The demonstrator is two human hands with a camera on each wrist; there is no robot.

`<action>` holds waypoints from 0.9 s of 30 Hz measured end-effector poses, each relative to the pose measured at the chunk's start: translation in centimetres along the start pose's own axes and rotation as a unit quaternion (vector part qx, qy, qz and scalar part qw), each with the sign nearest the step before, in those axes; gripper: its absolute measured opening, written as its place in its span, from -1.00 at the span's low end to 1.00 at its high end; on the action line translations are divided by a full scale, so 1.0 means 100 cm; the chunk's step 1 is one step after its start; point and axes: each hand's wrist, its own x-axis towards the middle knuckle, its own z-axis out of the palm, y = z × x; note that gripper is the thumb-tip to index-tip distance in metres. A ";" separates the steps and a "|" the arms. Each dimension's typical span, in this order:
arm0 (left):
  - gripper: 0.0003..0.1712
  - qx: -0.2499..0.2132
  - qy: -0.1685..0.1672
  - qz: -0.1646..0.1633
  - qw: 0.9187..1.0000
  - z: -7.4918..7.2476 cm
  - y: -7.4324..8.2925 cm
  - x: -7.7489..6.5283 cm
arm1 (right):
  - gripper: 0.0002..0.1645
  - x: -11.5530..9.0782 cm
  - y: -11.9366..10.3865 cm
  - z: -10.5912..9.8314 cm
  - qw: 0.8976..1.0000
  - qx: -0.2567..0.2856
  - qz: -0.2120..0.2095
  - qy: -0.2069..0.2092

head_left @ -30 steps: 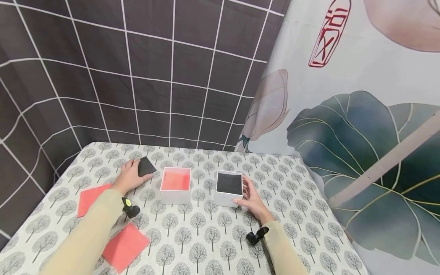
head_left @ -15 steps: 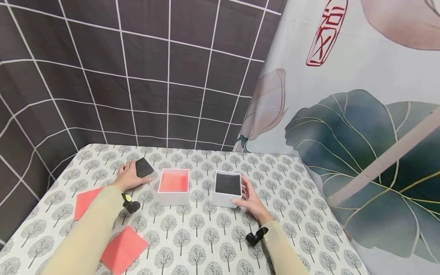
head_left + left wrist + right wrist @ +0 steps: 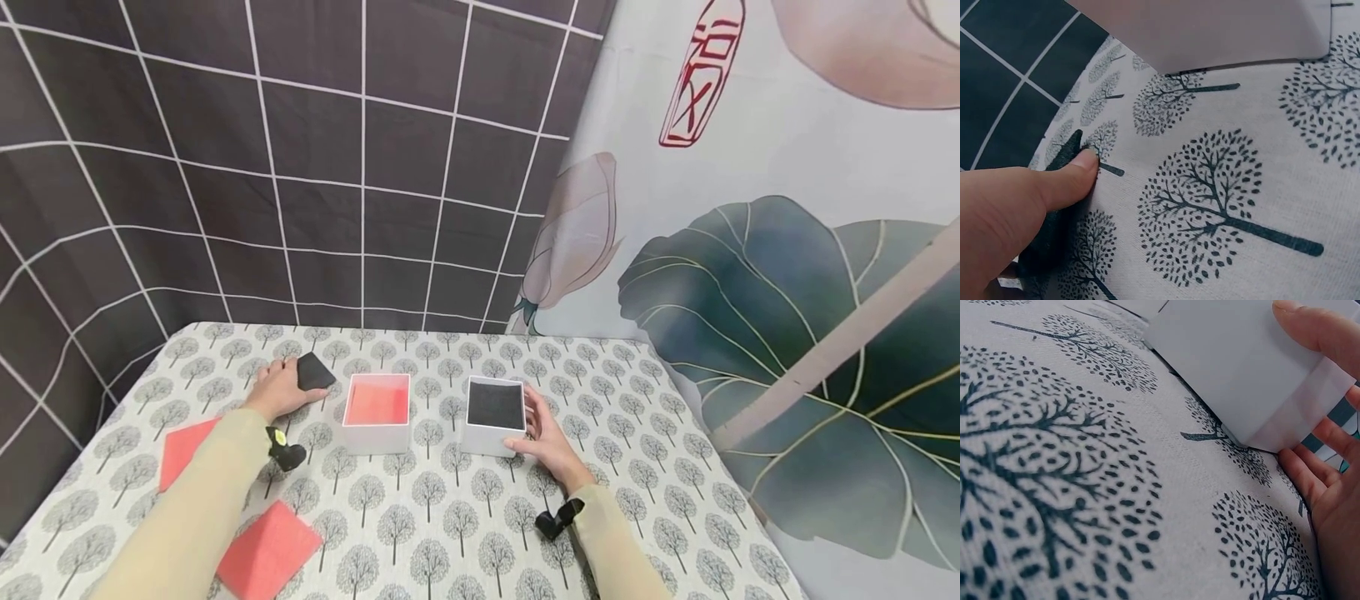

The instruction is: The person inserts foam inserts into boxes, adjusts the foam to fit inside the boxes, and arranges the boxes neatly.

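Observation:
My left hand (image 3: 277,390) pinches a black square cloth (image 3: 315,372) at the table's left side, thumb along its near edge. In the left wrist view the thumb presses on the dark cloth (image 3: 1063,219), and the other fingers are mostly hidden. My right hand (image 3: 551,442) grips the right side of a white box (image 3: 491,442) with black material inside, thumb at the front and fingers along the side. Between the hands stands a second white box (image 3: 377,440), which holds red material. It appears at the top of the left wrist view as a pale wall (image 3: 1229,31).
Two red square cloths lie on the left: one (image 3: 183,450) partly under the left forearm, another (image 3: 272,548) nearer the front edge. The tree-patterned tablecloth (image 3: 431,533) covers the table. A dark grid curtain (image 3: 300,167) and a lotus-print curtain (image 3: 750,292) hang behind.
The black cloth has turned slightly and sits lower in the left hand's grip. The view has shifted a little; the right hand stays on its box and both boxes stand where they were.

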 end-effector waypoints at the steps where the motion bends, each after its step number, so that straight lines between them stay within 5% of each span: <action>1: 0.16 -0.002 0.001 -0.003 1.000 0.000 0.000 -0.001 | 0.19 0.000 0.001 0.000 1.000 0.000 -0.001 0.001; 8: 0.25 -0.021 -0.014 -0.033 0.999 -0.005 0.006 -0.004 | 0.18 -0.001 0.001 0.001 1.000 -0.002 -0.003 -0.002; 18: 0.11 -0.015 0.000 -0.034 0.999 -0.013 0.012 -0.008 | 0.17 -0.001 -0.004 -0.001 1.000 0.004 0.005 -0.011; 27: 0.20 -0.015 -0.002 -0.050 0.999 -0.017 0.016 -0.015 | 0.17 -0.006 -0.023 0.005 1.000 0.003 0.007 -0.015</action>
